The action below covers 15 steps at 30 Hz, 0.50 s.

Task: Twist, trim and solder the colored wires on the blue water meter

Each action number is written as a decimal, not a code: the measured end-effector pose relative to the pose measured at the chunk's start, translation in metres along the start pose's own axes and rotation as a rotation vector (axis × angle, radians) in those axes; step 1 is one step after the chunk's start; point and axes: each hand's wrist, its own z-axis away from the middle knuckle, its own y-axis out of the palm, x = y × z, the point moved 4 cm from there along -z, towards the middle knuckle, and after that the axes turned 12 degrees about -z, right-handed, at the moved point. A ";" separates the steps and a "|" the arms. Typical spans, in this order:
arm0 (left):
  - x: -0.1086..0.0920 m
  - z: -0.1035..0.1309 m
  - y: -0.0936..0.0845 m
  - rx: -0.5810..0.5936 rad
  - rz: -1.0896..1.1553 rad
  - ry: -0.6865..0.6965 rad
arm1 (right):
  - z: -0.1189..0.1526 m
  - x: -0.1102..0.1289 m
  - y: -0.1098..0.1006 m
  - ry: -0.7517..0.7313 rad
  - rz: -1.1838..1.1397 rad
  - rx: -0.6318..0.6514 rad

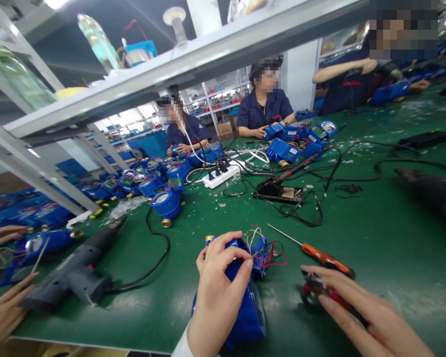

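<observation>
A blue meter (250, 315) with a brass fitting and thin red, black, yellow and white wires (265, 253) lies near the table's front edge. My left hand (221, 287) rests over it, fingers curled around its upper part, thumb and fingertips close together by the wires. To the right, my right hand (360, 307) holds red-handled pliers (317, 287) just above the table, their metal jaws pointing left. An orange screwdriver (325, 258) lies behind the pliers, its shaft pointing up and left.
A heat gun (74, 272) with a black cable lies left, beside another person's hands (11, 307). Behind are a blue meter (166, 203), a white power strip (223, 174) and a soldering iron stand (278, 189). A dark tool (431, 191) lies right. A metal shelf (193, 54) hangs overhead.
</observation>
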 end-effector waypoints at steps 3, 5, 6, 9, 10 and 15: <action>0.000 0.000 -0.001 -0.006 0.002 0.003 | 0.003 -0.007 0.004 0.178 -0.111 0.115; 0.000 0.000 -0.001 -0.002 0.002 0.001 | 0.005 -0.008 0.008 0.278 -0.186 0.153; 0.000 0.000 0.000 0.003 0.003 -0.001 | 0.005 -0.008 0.010 0.314 -0.221 0.155; 0.001 0.001 0.000 0.014 0.006 0.000 | 0.001 -0.007 0.011 0.362 -0.304 0.088; 0.001 0.001 0.000 0.014 0.007 0.001 | -0.001 -0.006 0.009 0.353 -0.327 0.067; 0.002 0.000 0.001 0.012 0.002 0.009 | -0.010 -0.012 -0.007 0.208 -0.196 0.047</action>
